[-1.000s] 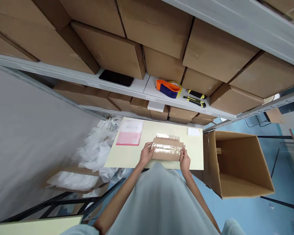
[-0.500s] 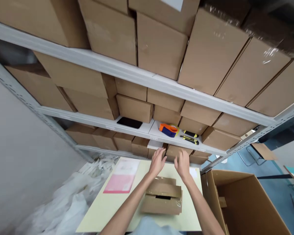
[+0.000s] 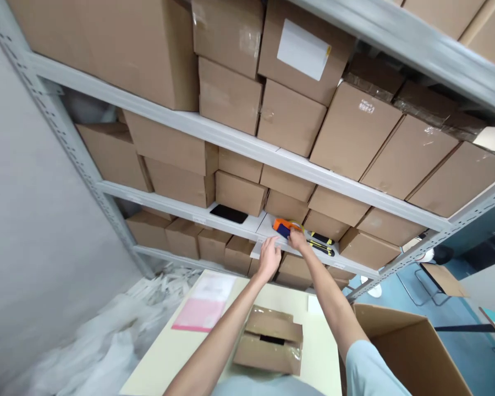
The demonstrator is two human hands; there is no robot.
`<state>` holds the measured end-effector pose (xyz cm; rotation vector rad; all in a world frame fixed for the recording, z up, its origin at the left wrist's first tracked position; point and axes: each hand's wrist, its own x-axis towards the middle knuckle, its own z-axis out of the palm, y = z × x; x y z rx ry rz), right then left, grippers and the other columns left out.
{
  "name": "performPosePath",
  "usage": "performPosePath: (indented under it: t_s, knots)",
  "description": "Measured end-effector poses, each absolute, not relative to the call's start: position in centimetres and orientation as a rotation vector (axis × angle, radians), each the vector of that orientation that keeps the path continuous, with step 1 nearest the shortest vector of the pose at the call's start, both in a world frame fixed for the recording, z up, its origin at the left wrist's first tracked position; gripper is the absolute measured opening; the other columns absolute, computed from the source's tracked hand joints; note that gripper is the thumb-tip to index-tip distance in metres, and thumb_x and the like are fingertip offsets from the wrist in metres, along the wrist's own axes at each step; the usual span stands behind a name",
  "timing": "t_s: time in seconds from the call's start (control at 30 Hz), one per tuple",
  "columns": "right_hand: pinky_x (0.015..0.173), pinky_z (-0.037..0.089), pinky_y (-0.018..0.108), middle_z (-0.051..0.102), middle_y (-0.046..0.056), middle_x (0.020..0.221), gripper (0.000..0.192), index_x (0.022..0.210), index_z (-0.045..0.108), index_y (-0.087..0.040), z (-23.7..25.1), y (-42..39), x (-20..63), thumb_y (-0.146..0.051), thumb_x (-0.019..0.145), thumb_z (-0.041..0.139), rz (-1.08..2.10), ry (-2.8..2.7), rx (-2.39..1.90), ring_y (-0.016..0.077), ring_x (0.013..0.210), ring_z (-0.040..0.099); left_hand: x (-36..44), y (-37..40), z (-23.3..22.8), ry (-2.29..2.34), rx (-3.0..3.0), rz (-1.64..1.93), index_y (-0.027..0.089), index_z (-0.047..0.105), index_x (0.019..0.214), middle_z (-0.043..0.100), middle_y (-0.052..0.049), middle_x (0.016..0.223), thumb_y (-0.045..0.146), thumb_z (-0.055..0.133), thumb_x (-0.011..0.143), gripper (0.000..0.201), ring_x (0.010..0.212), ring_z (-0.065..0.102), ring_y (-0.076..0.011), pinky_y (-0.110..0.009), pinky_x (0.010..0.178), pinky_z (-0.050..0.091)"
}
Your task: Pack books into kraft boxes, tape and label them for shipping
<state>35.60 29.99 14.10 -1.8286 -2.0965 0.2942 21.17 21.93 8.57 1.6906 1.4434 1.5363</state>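
Your right hand (image 3: pixel 297 237) touches tape dispenser (image 3: pixel 281 225) (grip: can't tell), placed at shelf (image 3: pixel 252 222) front, likely for reach; left hand (image 3: pixel 269 257) empty, relaxed; carton (image 3: pixel 264 355) below hands, on bench (image 3: pixel 160 352).

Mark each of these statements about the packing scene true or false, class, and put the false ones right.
1. The right hand touches the tape dispenser. True.
2. The small box is in the left hand. False: the small box lies on the table; the left hand is up near the shelf.
3. Two knives lie on the shelf. True.
4. The phone lies on the table. False: the phone lies on the shelf.
5. The pink and white sheet lies left of the small box. True.
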Motion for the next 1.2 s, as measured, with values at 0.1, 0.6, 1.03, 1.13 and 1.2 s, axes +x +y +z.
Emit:
performPosePath:
  t_s: [0.1, 0.6, 1.03, 1.13, 1.2]
  knots:
    - [0.105, 0.057, 0.045, 0.079, 0.026, 0.123, 0.041, 0.137, 0.063, -0.005, 13.3, 27.9, 36.2, -0.019, 0.099, 0.056, 0.342, -2.053, -1.835, 0.0324, 0.111, 0.075, 19.7, 18.4, 7.5, 1.392, 1.591, 1.444, 0.021, 0.073, 0.123, 0.078, -0.015, 0.125, 0.02, 0.058, 0.095, 0.031, 0.122, 0.074, -0.0328, -0.052, 0.112, 0.06]
    - [0.117, 0.059, 0.044, 0.077, 0.013, 0.136, 0.06, 0.139, 0.065, -0.021, 8.2, 1.1, 33.6, -0.066, 0.1, 0.074, 1.207, -1.288, -1.249, 0.0273, 0.127, 0.074, 17.1, -0.1, 7.8, 1.278, 1.534, 1.277, 0.026, 0.08, 0.12, 0.08, -0.008, 0.117, 0.035, 0.063, 0.107, 0.023, 0.112, 0.078, -0.0241, -0.038, 0.102, 0.065]
    - [0.095, 0.064, 0.035, 0.079, 0.008, 0.113, 0.045, 0.126, 0.07, -0.022, 8.0, -2.1, 36.0, -0.06, 0.102, 0.073, 1.186, -1.515, -1.369, 0.0242, 0.105, 0.074, 11.9, 4.3, 13.8, 1.284, 1.526, 1.146, 0.026, 0.081, 0.127, 0.077, -0.008, 0.121, 0.054, 0.07, 0.101, 0.04, 0.1, 0.073, -0.0218, -0.033, 0.084, 0.064]
    - [0.09, 0.064, 0.034, 0.08, 0.008, 0.112, 0.043, 0.127, 0.07, -0.021, 8.5, -2.9, 37.0, -0.057, 0.103, 0.074, 1.203, -1.607, -1.363, 0.0234, 0.099, 0.075, 11.5, 5.5, 15.4, 1.155, 1.658, 0.977, 0.028, 0.085, 0.116, 0.079, -0.006, 0.113, 0.054, 0.073, 0.098, 0.034, 0.1, 0.072, -0.0228, -0.033, 0.084, 0.062]
    - [0.09, 0.064, 0.034, 0.08, 0.009, 0.114, 0.043, 0.131, 0.069, -0.022, 8.7, -3.2, 37.6, -0.055, 0.104, 0.073, 1.205, -1.657, -1.357, 0.0243, 0.099, 0.075, 11.7, 5.8, 15.8, 1.08, 1.692, 0.907, 0.029, 0.086, 0.11, 0.08, -0.005, 0.109, 0.052, 0.072, 0.098, 0.03, 0.098, 0.072, -0.0229, -0.034, 0.085, 0.062]
